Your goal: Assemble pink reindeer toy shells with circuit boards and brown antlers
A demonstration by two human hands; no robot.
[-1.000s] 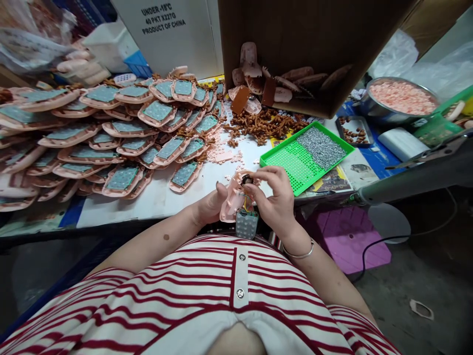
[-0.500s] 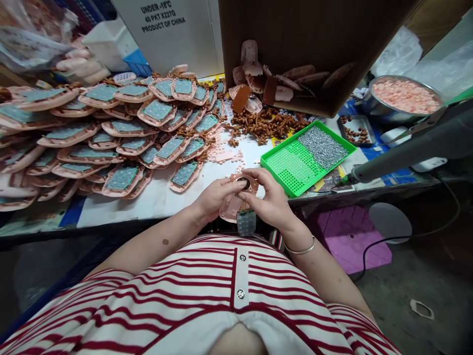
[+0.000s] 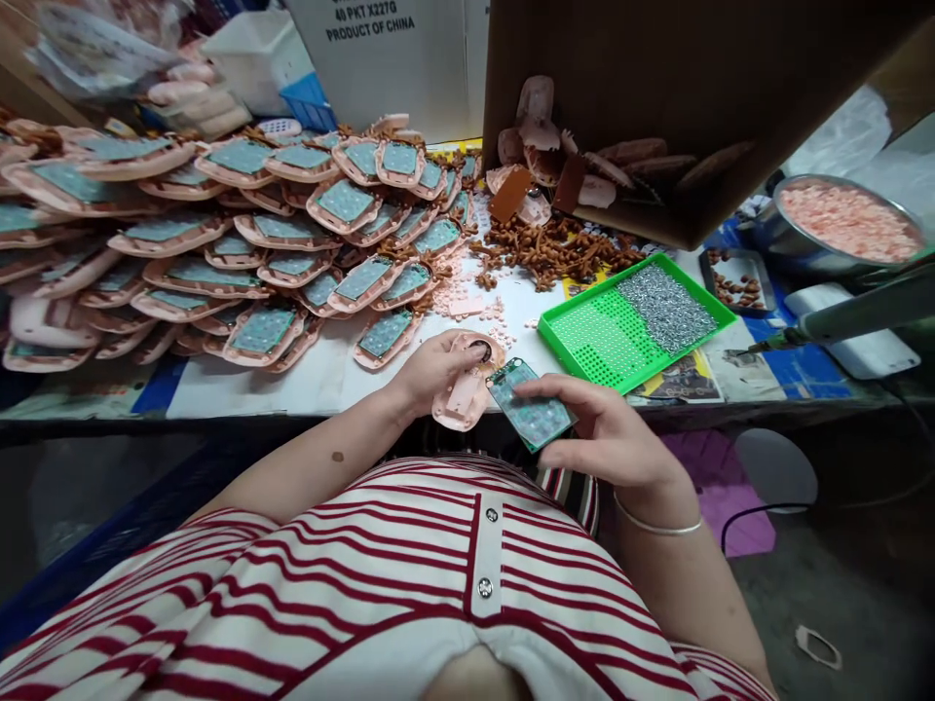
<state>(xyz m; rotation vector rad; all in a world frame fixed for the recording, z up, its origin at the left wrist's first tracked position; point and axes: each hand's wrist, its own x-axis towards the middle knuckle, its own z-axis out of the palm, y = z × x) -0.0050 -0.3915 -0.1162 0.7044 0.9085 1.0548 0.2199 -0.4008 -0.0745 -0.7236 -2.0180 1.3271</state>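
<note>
My left hand (image 3: 436, 370) grips a pink plastic shell (image 3: 462, 401) over the table's front edge, its thumb on a dark round part (image 3: 478, 352) near the shell's top. Just right of the shell, my right hand (image 3: 603, 428) holds a green circuit board (image 3: 532, 407) tilted, with fingers on its face and thumb at its lower edge. The board's upper left corner is close to the shell; whether thin wires join them is too small to tell. Many pink shells with boards in them (image 3: 343, 202) are piled on the left.
A green tray (image 3: 635, 326) of small metal screws lies on the right, beside a screwdriver-like tool (image 3: 796, 336). Brown parts (image 3: 555, 248) are heaped before an open cardboard box (image 3: 657, 107). A metal bowl (image 3: 796, 255) of pink pieces stands far right.
My right hand has moved right, away from the shell, and now holds the board that hung below it. My left hand still grips the shell. The camera view has shifted left.
</note>
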